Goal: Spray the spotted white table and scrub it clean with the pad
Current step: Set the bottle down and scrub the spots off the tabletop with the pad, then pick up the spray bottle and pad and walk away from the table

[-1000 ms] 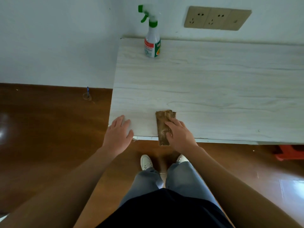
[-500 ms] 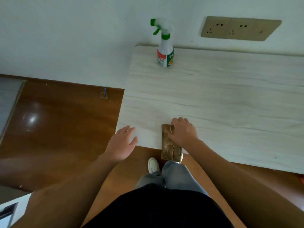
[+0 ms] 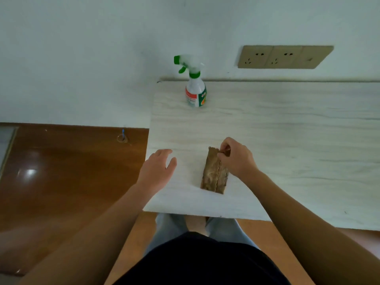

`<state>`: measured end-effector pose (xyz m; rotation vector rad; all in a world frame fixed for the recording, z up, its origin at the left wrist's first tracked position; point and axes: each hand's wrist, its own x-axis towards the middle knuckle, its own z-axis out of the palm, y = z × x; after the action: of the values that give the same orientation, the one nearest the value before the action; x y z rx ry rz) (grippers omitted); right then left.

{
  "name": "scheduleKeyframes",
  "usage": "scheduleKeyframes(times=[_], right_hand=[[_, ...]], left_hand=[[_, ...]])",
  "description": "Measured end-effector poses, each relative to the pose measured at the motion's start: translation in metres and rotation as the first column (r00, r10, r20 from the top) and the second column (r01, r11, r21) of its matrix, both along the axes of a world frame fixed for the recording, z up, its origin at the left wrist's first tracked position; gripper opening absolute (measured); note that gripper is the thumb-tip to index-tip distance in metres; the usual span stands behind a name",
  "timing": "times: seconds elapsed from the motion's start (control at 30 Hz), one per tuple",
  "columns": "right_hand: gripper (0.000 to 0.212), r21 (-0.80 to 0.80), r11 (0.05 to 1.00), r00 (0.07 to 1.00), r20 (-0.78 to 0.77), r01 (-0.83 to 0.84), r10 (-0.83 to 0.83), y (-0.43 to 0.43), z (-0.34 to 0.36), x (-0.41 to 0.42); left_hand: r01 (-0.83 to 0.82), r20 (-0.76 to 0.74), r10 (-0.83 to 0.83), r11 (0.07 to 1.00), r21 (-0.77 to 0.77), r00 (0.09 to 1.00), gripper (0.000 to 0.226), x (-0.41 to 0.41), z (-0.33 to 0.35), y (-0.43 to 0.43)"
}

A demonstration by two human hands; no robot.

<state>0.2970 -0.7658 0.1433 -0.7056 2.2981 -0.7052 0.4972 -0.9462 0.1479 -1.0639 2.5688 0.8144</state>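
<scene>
A brown folded pad [image 3: 214, 173] lies on the white wood-grain table [image 3: 287, 140], near its front left corner. My right hand [image 3: 236, 159] sits at the pad's far right edge, with curled fingers pinching that edge. My left hand [image 3: 157, 169] is open, fingers relaxed, over the table's left edge beside the pad. A white spray bottle [image 3: 195, 89] with a green trigger and collar stands upright at the table's back left, against the wall, apart from both hands.
A beige triple wall socket [image 3: 283, 56] is mounted above the table's back edge. Brown glossy floor [image 3: 61, 171] stretches to the left, with a small ring-shaped object [image 3: 121, 137] by the wall. My legs stand at the table's front edge.
The pad has moved from overhanging the front edge to lying farther in on the table. My right hand went from pressing on it to pinching its far edge. The view shifted closer.
</scene>
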Motion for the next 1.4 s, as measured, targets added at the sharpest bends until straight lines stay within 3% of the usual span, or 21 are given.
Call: scheduleKeyframes(times=[0.1,0.27,0.47,0.67,0.83,0.93,1.07,1.23,1.4], right_hand=[[0.014,-0.083,0.983,0.986,-0.026,0.161,-0.164,-0.017,0.005,-0.019],[0.046,0.081,0.913,0.917,-0.06,0.399,-0.395,-0.025,-0.005,-0.008],[0.058,0.244,0.715,0.737,-0.003,0.656,-0.676,-0.032,-0.029,0.034],[0.056,0.299,0.606,0.645,-0.04,0.737,-0.763,-0.046,-0.037,0.044],[0.041,0.239,0.651,0.681,-0.063,0.72,-0.73,-0.052,-0.036,0.047],[0.044,0.214,0.684,0.708,-0.052,0.697,-0.704,-0.051,-0.035,0.055],[0.048,0.197,0.707,0.724,-0.023,0.679,-0.689,-0.05,-0.037,0.062],[0.055,0.139,0.668,0.671,0.037,0.731,-0.741,-0.053,-0.041,0.057],[0.054,0.06,0.752,0.751,0.037,0.657,-0.659,-0.051,-0.042,0.059]], left_hand=[[0.076,-0.024,-0.076,0.997,-0.005,0.997,0.049,-0.019,-0.002,-0.023],[0.17,-0.095,-0.165,0.984,0.052,0.982,0.05,-0.051,-0.008,-0.075],[0.039,-0.19,-0.004,0.983,0.182,0.982,0.053,-0.114,-0.027,-0.127],[0.003,-0.269,0.071,0.965,0.263,0.961,0.071,-0.158,-0.029,-0.139],[0.109,-0.347,-0.015,0.961,0.253,0.938,0.082,-0.18,-0.028,-0.141],[0.142,-0.379,-0.028,0.951,0.276,0.925,0.082,-0.189,-0.032,-0.141],[0.121,-0.394,0.011,0.943,0.31,0.919,0.081,-0.201,-0.033,-0.135],[0.066,-0.415,0.074,0.947,0.314,0.907,0.079,-0.213,-0.038,-0.124],[-0.016,-0.421,0.135,0.961,0.275,0.897,0.077,-0.196,-0.028,-0.107]])
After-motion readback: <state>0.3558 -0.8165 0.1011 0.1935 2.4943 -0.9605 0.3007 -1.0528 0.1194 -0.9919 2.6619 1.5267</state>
